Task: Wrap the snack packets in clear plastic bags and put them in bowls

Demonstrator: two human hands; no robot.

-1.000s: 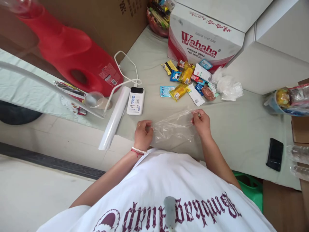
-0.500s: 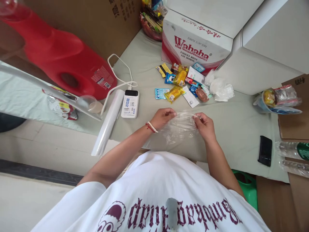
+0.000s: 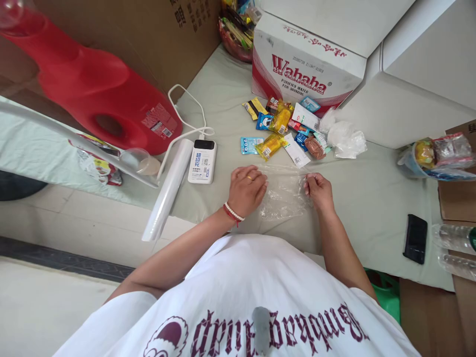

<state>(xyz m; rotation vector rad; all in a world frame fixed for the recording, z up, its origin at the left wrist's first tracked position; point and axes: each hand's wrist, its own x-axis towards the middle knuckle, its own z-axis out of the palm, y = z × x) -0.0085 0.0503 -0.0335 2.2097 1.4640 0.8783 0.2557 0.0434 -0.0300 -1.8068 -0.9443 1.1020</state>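
Observation:
A clear plastic bag (image 3: 283, 193) lies spread on the cloth in front of me, thin and wrinkled. My left hand (image 3: 247, 188), back up with fingers curled together, is closed at the bag's left edge; the fingertips are partly hidden. At the opposite edge, my right hand (image 3: 319, 191) pinches the plastic between thumb and fingers. Just beyond the bag is a pile of small packets, among them a yellow-wrapped snack (image 3: 270, 146), a white sachet (image 3: 296, 150), a light blue packet (image 3: 250, 145) and a brown-wrapped snack (image 3: 314, 148). Crumpled clear plastic (image 3: 347, 139) sits right of the pile.
To my left are a white power bank (image 3: 203, 162) with a cable, a roll of plastic film (image 3: 168, 191) and a large red jug (image 3: 107, 94). A Wahaha carton (image 3: 308, 64) stands behind the packets. On the right are a phone (image 3: 415, 239), a tub of snacks (image 3: 412, 161) and plastic bottles (image 3: 453, 238).
The bag, earlier bunched and raised between both hands, now lies flatter and more spread out. My left hand has turned back-up and lowered; my right hand has shifted slightly.

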